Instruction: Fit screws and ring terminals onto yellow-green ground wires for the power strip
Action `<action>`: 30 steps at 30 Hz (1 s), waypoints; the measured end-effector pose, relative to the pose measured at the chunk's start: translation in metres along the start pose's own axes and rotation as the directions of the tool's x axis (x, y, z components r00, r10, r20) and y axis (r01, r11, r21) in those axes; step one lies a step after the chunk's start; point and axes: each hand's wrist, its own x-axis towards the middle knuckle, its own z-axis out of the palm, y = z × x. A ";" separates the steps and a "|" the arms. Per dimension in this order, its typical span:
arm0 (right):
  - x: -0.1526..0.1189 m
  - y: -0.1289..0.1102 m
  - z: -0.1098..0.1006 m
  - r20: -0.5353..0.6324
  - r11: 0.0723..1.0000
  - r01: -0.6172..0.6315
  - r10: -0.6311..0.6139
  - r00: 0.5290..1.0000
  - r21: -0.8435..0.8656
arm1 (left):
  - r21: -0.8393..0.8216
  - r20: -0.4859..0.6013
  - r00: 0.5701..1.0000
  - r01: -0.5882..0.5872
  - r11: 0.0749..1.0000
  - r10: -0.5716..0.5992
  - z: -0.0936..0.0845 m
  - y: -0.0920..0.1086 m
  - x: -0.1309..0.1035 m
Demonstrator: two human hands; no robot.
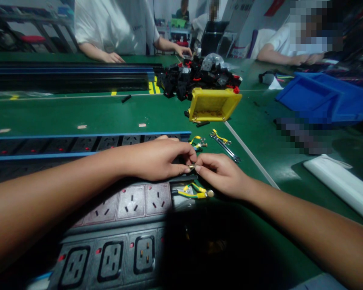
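My left hand (157,159) reaches across the black power strips, thumb and fingers pinched at their right ends. Facing it, my right hand (222,175) has its thumb and forefinger closed too. Between both sets of fingertips is a small brass-coloured metal piece (191,167); its exact kind is too small to make out. Just below the fingers, a yellow-green wire (193,195) with a ring end sticks out from a power strip (130,201) with red lights and three-slot sockets. Another strip (105,257) lies nearer me. Beyond my hands, more yellow-green wire ends lie by a combination wrench (226,148).
A yellow bin (214,93) with small brass-coloured parts stands ahead, before a pile of black socket modules (196,76). Blue bins (323,96) and a white long object (339,183) are at right. Long dark rails (78,78) lie at far left. Several people are across the table.
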 end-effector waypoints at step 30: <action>0.000 0.001 0.002 -0.013 0.999 -0.029 0.030 0.999 0.033 | 0.042 -0.080 0.997 -0.006 0.999 0.010 0.008 -0.001 0.002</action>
